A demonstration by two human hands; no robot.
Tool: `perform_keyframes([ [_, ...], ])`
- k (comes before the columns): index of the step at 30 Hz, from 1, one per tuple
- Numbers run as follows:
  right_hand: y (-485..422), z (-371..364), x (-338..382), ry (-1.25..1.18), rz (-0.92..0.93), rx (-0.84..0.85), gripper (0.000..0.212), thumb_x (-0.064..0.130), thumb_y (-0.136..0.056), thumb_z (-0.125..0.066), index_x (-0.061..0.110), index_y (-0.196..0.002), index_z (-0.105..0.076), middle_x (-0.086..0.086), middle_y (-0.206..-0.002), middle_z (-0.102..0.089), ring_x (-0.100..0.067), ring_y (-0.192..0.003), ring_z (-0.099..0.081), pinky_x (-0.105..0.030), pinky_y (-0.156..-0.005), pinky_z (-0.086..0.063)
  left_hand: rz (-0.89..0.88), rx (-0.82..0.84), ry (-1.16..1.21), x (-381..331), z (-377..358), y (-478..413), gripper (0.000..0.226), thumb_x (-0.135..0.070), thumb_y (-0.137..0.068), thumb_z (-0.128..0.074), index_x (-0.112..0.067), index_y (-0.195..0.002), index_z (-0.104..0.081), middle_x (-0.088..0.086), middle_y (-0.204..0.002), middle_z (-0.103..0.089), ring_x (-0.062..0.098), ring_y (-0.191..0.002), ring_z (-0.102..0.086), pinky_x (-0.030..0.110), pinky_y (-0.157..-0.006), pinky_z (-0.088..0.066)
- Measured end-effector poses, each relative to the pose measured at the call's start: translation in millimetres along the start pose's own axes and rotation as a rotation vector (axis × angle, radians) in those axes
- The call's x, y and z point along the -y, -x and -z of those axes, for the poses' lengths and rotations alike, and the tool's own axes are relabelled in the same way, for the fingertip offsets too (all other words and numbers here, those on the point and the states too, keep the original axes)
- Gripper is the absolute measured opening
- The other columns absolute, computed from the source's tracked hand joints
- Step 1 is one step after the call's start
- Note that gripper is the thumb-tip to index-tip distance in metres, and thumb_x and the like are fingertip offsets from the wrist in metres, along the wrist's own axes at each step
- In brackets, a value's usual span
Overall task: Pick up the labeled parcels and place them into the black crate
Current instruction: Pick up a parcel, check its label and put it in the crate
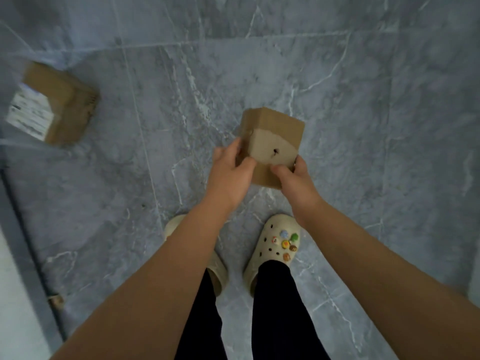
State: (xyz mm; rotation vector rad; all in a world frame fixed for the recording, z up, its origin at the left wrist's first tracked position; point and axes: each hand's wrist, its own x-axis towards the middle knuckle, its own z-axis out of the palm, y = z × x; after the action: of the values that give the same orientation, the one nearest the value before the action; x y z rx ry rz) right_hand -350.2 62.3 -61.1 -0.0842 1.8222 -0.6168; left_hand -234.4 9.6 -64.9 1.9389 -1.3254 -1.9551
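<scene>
Brown cardboard fills the middle of the view: a small parcel (272,141) is held above the grey marble-patterned floor (363,126), with the left hand (231,172) clamped on its left edge and the right hand (293,178) on its lower right corner, so both grips grasp the same box, whose upper face bears a paler torn patch with a dark mark. A second parcel (57,105), carrying a white printed label, lies on the floor well apart to the left, blurred. Below the hands stand two cream clogs (272,253), the right one studded with coloured charms, and dark trouser legs.
</scene>
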Motion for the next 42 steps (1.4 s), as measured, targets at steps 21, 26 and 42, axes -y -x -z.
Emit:
perform_keyframes([
  [21, 490, 129, 376, -0.546, 0.661, 0.628, 0.053, 0.05, -0.065, -0.073, 0.031, -0.114, -0.068, 0.002, -0.121, -0.066, -0.016, -0.112, -0.062, -0.034, -0.088, -0.054, -0.46, 0.396, -0.027, -506, 183, 399, 0.11, -0.057, -0.055, -0.079, -0.038, -0.147, -0.022, -0.006, -0.148, -0.041, 0.014, -0.133, -0.044, 0.04, -0.109, -0.039],
  [26, 566, 143, 421, -0.473, 0.839, 0.628, 0.044, 0.046, -0.084, -0.053, 0.029, -0.124, -0.062, -0.002, -0.128, -0.063, -0.019, -0.117, -0.059, -0.032, -0.087, -0.053, -0.697, 0.198, 0.047, -553, 196, 490, 0.108, -0.053, -0.058, -0.083, -0.042, -0.146, -0.021, -0.01, -0.145, -0.041, 0.004, -0.122, -0.051, 0.027, -0.096, -0.05],
  [42, 685, 165, 493, -0.524, 1.199, 0.657, 0.069, 0.045, -0.083, -0.055, 0.026, -0.145, -0.031, -0.008, -0.135, -0.056, -0.027, -0.119, -0.058, -0.044, -0.091, -0.051, -1.144, -0.119, 0.236, -580, 226, 616, 0.078, -0.047, -0.077, -0.064, -0.028, -0.146, -0.033, -0.005, -0.135, -0.055, 0.008, -0.117, -0.058, 0.026, -0.095, -0.051],
])
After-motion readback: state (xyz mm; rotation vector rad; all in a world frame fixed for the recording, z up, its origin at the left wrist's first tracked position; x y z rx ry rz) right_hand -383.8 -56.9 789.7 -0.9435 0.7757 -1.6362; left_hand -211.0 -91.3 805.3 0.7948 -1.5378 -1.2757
